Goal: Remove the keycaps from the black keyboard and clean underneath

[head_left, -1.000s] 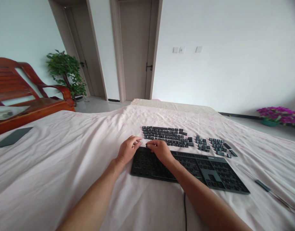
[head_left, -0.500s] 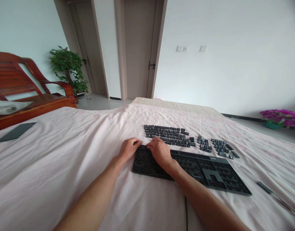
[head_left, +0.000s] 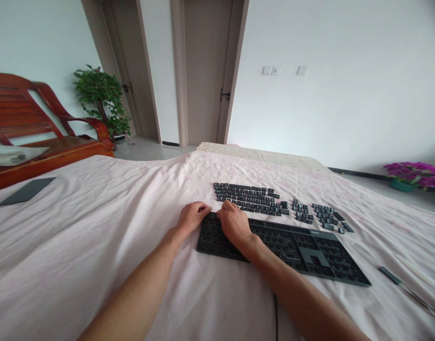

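See pale flowered sheet (head_left: 132,199) spread wide, with black keyboard (head_left: 284,239) lying on it at 4 to 5 o'clock from centre of view, switches exposed. Find right hand (head_left: 235,221) at keyboard's 10 o'clock with fingers bunched over far edge, left hand (head_left: 193,217) just beside at corner, curled; cannot tell of anything pinched in either. Note loose black keycaps (head_left: 254,200) clustered beyond, from keyboard's 11 o'clock round to 1.
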{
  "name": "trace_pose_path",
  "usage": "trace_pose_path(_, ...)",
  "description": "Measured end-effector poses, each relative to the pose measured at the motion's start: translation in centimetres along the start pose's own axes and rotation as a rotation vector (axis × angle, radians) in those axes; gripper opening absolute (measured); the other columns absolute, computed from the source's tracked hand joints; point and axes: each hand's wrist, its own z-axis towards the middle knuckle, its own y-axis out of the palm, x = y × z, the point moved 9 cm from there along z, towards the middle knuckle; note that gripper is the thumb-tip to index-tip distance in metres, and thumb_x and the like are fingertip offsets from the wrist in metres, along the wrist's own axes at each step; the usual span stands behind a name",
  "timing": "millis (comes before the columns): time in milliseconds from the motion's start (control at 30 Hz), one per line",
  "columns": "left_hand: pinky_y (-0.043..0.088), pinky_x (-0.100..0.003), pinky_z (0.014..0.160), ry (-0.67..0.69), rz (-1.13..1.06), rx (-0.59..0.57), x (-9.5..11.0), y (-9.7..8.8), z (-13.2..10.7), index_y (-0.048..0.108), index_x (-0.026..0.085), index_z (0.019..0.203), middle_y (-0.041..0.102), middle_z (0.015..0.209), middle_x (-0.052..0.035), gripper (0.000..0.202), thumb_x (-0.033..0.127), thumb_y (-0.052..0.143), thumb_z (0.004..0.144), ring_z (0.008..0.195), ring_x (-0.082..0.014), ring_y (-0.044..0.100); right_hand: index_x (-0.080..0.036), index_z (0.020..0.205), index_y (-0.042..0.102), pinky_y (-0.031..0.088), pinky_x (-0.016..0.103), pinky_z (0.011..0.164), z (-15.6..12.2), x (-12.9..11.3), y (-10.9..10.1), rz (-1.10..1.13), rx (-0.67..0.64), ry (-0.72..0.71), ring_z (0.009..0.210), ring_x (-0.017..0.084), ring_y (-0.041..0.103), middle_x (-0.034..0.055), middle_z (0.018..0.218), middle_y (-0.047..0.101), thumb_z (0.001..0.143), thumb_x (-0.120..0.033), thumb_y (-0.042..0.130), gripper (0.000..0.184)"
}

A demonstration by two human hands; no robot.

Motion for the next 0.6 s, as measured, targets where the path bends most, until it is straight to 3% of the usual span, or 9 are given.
trace_pose_path(133,0.043,-0.025,0.069,0.002,0.009,-0.001,-0.1,0.1,0.1,0.075,0.022,0.083,0.076,0.087,-0.0014,0.026,0.039,0.055,0.083,0.081,-0.0188,0.066,-0.018,0.087,0.068,0.044,0.026,0.066,-0.3,-0.9,0.0,-0.06,-0.051,-0.053,0.096,0.021,0.054,0.0105,0.103,0.06,0.094,-0.014,0.042,0.028)
trace_pose_path(400,0.042,-0.025,0.069,0.023,0.026,0.004,-0.3,0.2,0.2,0.074,0.022,0.084,0.075,0.087,-0.002,0.028,0.041,0.054,0.085,0.08,-0.0181,0.065,-0.013,0.105,0.065,0.045,0.036,0.079,-1.3,-2.8,-0.1,-0.172,-0.086,-0.118,0.096,0.026,0.053,0.0151,0.107,0.059,0.091,-0.008,0.04,0.028)
trace_pose_path(600,0.042,-0.024,0.069,0.028,0.044,0.014,0.0,0.2,-0.1,0.074,0.022,0.084,0.075,0.088,-0.0017,0.028,0.041,0.053,0.086,0.08,-0.0176,0.065,-0.016,0.104,0.067,0.044,0.034,0.081,-1.8,-1.6,-0.5,-0.037,-0.059,-0.096,0.096,0.024,0.053,0.012,0.106,0.06,0.088,-0.007,0.043,0.03)
